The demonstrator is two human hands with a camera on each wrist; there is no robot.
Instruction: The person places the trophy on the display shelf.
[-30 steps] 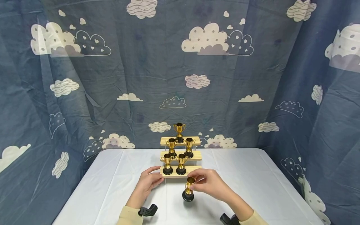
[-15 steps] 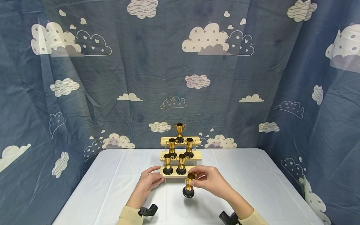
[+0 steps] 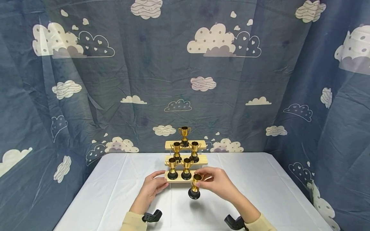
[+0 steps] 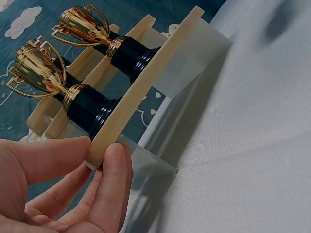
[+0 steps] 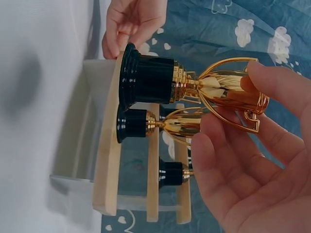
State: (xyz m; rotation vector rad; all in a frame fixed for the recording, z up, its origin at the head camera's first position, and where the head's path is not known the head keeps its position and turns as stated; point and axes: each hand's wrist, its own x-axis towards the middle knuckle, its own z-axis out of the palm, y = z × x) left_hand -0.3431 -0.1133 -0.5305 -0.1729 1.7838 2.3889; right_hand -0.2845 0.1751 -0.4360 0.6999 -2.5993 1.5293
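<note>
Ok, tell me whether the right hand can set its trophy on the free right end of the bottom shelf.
Probably yes: the right hand holds the trophy just before the bottom shelf, whose right end looks bare.

Glossy gold trophy (image 5: 228, 94) w/ shiny black base; matt wood stand (image 4: 141, 92).

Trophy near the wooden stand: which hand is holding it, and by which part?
The right hand pinches the trophy by its gold cup, base hanging free. The left hand grips the end of the stand.
</note>
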